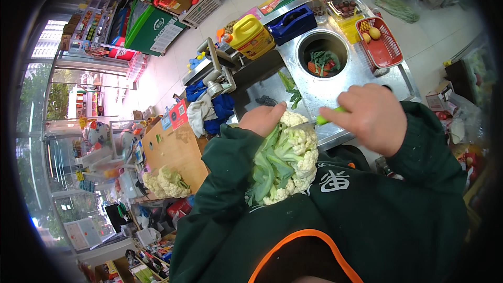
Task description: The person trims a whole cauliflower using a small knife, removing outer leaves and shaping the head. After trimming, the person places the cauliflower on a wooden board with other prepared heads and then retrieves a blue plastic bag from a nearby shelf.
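A large head of cauliflower with green leaves rests against the front of my dark green apron. My left hand holds it from its far left side; my fingers are partly hidden behind it. In my right hand is a small knife with a bright green handle. Its blade lies against the florets near the top of the cauliflower, and the tip is hidden among them. Below and beyond my hands is a steel sink, where a cut leaf lies over the edge.
A round bin opening in the steel counter contains leaf scraps. A red plastic basket with yellow fruit stands right of it. Behind the sink are a yellow jug and a blue tape dispenser. More cauliflower sits on the wooden table.
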A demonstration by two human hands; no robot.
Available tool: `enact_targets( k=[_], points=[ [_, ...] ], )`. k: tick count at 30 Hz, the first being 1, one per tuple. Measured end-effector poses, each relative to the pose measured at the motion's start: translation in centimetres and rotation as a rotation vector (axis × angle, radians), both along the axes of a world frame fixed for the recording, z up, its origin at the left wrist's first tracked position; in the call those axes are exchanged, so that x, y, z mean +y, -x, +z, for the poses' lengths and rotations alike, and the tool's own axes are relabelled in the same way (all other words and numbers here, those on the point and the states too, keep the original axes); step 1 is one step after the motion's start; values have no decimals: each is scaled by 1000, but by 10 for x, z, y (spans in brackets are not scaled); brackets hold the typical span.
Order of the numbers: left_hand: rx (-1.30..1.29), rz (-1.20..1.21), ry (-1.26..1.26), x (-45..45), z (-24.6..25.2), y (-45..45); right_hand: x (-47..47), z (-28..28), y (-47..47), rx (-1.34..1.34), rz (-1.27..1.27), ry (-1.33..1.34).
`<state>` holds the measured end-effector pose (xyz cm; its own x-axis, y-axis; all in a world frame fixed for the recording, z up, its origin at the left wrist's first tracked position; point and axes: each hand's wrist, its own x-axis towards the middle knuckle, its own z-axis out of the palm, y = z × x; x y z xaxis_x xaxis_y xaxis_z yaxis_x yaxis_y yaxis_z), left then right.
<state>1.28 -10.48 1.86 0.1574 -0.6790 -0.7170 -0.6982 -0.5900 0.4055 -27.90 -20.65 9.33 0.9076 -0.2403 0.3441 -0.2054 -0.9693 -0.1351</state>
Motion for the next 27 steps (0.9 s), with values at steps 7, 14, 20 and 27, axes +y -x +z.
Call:
enact_targets(
  k=[7, 14, 20, 27],
  points=[
    [9, -18, 0, -2, 0, -2, -6, -6, 5, -62, 35, -46],
    [-19, -10, -31, -3, -3, -5, -6, -15, 7, -76, 79, -116],
    [-54, -13, -29, -4, 0, -5, -9, -19, 7, -10, -57, -152],
    [-65, -17, 16, -6, 1, -3, -12, -25, -3, -12, -20, -163]
  ],
)
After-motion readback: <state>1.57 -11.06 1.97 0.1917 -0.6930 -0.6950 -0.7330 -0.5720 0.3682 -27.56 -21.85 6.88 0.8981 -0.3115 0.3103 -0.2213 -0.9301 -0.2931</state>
